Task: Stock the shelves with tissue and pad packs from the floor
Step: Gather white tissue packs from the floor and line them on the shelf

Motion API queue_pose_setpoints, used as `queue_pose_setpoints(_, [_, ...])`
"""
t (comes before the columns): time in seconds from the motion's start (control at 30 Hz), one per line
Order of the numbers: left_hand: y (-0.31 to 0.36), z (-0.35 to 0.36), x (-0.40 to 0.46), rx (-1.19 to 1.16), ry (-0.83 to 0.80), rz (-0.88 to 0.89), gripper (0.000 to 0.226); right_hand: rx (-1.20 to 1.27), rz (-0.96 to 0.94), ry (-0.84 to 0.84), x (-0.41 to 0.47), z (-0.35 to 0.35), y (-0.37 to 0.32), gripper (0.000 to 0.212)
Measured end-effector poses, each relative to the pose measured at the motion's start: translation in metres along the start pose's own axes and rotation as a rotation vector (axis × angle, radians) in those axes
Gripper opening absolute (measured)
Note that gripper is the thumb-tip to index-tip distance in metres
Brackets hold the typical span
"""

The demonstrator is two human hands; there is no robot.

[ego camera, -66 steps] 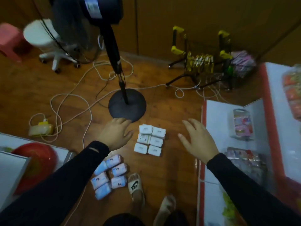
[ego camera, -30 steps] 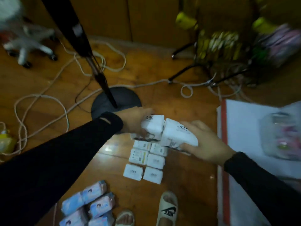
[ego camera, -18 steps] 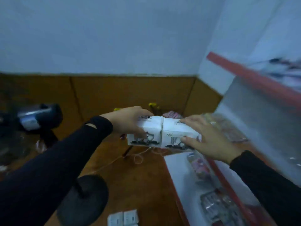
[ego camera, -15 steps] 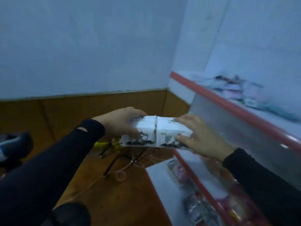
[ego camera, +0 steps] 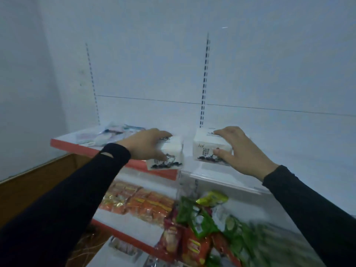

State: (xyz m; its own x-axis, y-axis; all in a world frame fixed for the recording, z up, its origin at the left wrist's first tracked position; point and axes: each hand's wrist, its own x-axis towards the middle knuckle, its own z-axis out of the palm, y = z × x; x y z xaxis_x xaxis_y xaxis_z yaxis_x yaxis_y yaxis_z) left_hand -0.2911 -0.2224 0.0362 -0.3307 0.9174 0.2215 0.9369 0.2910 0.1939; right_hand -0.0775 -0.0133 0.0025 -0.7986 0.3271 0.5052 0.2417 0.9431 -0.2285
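I hold two white tissue packs with black ink-style print over the top shelf (ego camera: 279, 155), a white board with a red front edge. My left hand (ego camera: 146, 145) grips the left tissue pack (ego camera: 169, 157) from above, at the shelf's front edge. My right hand (ego camera: 238, 149) grips the right tissue pack (ego camera: 206, 149), fingers over its top and thumb on its front face; its bottom is at the shelf surface. A small gap separates the two packs.
Pale flat packs (ego camera: 107, 133) lie at the top shelf's left end. The shelf below holds orange snack packs (ego camera: 138, 203) and green and red snack bags (ego camera: 200, 228). A white back panel with slotted uprights (ego camera: 205, 78) rises behind. A wooden wall panel (ego camera: 38, 182) is at lower left.
I lifted the two tissue packs off the floor, turned to the shelves and raised them to the top shelf. The packs, pressed together before, are now apart.
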Motion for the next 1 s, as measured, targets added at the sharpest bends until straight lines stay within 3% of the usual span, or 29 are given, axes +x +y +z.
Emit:
queue_pose_setpoints(0.17, [0.050,0.052,0.084,0.057,-0.077,0.076,0.077,0.006,0.192,-0.025,-0.019,-0.008,0.078,0.056])
queue_pose_setpoints(0.33, [0.061,0.083,0.130,0.082,-0.092,0.094,0.073,-0.044,0.221,-0.106,-0.024,0.013,0.127,0.055])
queue_pose_setpoints(0.57, [0.053,0.095,0.158,0.101,-0.097,0.163,0.070,-0.242,0.230,-0.146,-0.011,0.009,0.124,0.073])
queue_pose_setpoints(1.0, [0.021,0.135,0.209,0.085,0.101,0.274,0.064,-0.079,0.383,-0.044,0.036,0.055,0.133,0.066])
